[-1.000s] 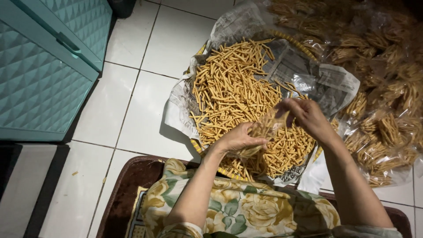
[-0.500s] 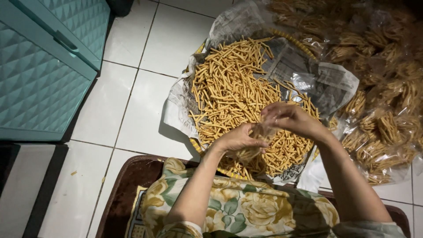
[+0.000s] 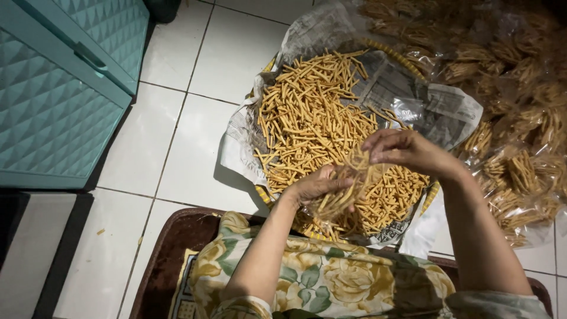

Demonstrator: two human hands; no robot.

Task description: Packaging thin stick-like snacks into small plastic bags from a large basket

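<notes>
A clear plastic bag (image 3: 342, 192) partly filled with golden snack sticks hangs between my hands. My left hand (image 3: 316, 186) grips its lower side. My right hand (image 3: 404, 150) pinches the bag's top edge, raised a little above the left. Under both hands lies a round woven tray (image 3: 434, 195) lined with newspaper (image 3: 236, 145), heaped with loose snack sticks (image 3: 310, 121).
Several filled clear bags of sticks (image 3: 520, 136) are piled at the right on the white tiled floor (image 3: 177, 136). A teal plastic cabinet (image 3: 59, 88) stands at the left. A floral cloth (image 3: 313, 277) covers my lap, over a brown mat (image 3: 177, 248).
My right hand has come up off the sticks to the bag's top, left of where it was. My left hand has stayed on the bag.
</notes>
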